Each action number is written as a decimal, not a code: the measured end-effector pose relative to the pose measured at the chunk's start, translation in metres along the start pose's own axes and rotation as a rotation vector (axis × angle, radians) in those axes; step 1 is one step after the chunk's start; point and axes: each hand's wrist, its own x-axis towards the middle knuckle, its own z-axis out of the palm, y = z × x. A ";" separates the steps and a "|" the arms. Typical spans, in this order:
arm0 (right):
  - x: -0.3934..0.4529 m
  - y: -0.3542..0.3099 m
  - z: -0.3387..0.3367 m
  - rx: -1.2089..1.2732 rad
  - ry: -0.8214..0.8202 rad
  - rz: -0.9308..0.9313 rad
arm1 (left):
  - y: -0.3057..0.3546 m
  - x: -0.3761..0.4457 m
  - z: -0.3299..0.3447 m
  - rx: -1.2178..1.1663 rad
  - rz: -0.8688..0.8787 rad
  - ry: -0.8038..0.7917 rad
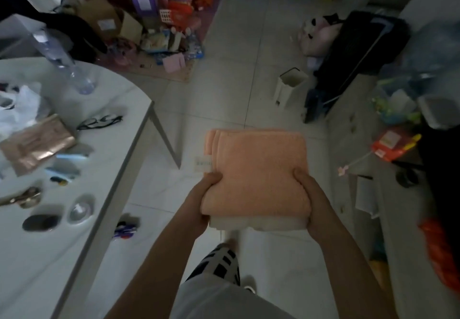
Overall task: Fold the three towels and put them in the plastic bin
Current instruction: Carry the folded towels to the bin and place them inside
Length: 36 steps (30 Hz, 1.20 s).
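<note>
The left hand (202, 195) grips the near left corner of a folded stack of towels, thumb curled over the top and fingers tucked underneath, out of sight. The right hand (307, 194) clasps the near right corner the same way, thumb on top, fingers hidden below. The stack is carried in the air above the tiled floor (236, 69), in the middle of the view, to the right of the white table (104, 119).

Much is hard to read: the room is dim and the edges of the view are smeared. The far left clutter of boxes and toys is a blur of colours, and the things on the right, by a low cabinet (348, 144), cannot be made out clearly. No plastic bin can be picked out with certainty.

The top peach towel (256, 169) is soft, nubbly terry, folded into a thick, nearly square pad with layered edges showing along its far left side and a small pale label (202, 164) sticking out at the left. Beneath it a white towel (231, 224) shows only as a pale band along the near edge. Whether a third lies between them cannot be told.

On the table lie glasses (99, 121), a shiny rose-gold pouch (34, 142) and a clear plastic bottle (64, 62).
</note>
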 end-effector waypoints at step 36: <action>0.731 -0.506 0.496 -0.445 -0.674 0.026 | 0.592 0.550 -0.156 -0.429 0.444 0.440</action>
